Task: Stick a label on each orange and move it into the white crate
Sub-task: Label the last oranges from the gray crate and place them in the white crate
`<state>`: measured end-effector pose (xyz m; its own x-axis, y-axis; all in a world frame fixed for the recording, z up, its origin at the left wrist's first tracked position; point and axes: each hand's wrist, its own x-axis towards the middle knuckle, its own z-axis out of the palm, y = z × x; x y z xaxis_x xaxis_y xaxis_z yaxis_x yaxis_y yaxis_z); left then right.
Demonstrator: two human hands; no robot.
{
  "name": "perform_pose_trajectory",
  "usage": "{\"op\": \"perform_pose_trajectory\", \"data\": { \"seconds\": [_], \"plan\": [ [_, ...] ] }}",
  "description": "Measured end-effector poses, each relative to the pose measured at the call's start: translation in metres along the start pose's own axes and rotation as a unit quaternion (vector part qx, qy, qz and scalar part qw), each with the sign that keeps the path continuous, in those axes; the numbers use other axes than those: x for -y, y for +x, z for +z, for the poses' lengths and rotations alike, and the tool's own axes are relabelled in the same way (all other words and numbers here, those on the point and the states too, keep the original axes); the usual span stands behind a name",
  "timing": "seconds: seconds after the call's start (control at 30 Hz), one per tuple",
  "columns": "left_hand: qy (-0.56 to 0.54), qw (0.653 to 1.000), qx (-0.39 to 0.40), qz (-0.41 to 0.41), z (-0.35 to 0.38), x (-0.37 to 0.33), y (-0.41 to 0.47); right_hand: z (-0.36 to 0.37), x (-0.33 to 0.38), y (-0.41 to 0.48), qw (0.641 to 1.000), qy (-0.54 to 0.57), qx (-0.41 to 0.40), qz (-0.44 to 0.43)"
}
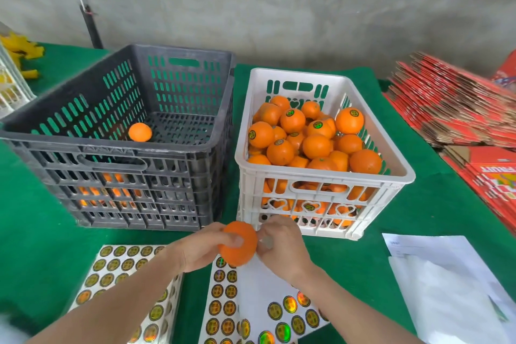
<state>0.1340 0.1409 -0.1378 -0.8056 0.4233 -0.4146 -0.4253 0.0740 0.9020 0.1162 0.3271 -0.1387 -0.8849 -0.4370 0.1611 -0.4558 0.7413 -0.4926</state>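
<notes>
My left hand (205,248) grips an orange (238,243) in front of the two crates, above the label sheets. My right hand (280,243) touches the orange's right side with curled fingertips; whether a label is pinched there is hidden by blur. The white crate (324,176) at right is heaped with several oranges (315,145), some showing round labels. The dark grey crate (117,145) at left holds one orange (140,132) in view and more behind its slotted wall. Sheets of round gold labels (223,304) lie on the green cloth below my hands.
A second label sheet (117,268) lies at lower left. White papers (446,288) lie at lower right. Stacks of flat red cartons (452,109) fill the right side. A white rack with yellow items (14,70) stands at far left. A grey wall is behind.
</notes>
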Motion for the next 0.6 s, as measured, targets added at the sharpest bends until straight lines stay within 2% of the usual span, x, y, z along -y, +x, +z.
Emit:
{"op": "perform_pose_trajectory", "data": {
  "seconds": [0.1,0.2,0.4,0.6],
  "plan": [
    [-0.029,1.000,0.002,-0.002,-0.003,0.001,0.000,0.004,0.008,-0.003,0.998,-0.046,-0.032,0.027],
    [-0.058,0.998,-0.009,-0.008,-0.003,0.001,0.001,0.005,0.012,-0.006,0.994,-0.080,-0.074,-0.001],
    [-0.113,0.993,-0.035,-0.013,0.001,-0.004,0.001,0.015,0.012,-0.010,0.997,-0.051,-0.020,0.061],
    [-0.154,0.986,-0.054,-0.041,0.001,-0.005,0.004,0.020,0.012,-0.013,0.996,-0.077,-0.022,0.045]
  ]
}}
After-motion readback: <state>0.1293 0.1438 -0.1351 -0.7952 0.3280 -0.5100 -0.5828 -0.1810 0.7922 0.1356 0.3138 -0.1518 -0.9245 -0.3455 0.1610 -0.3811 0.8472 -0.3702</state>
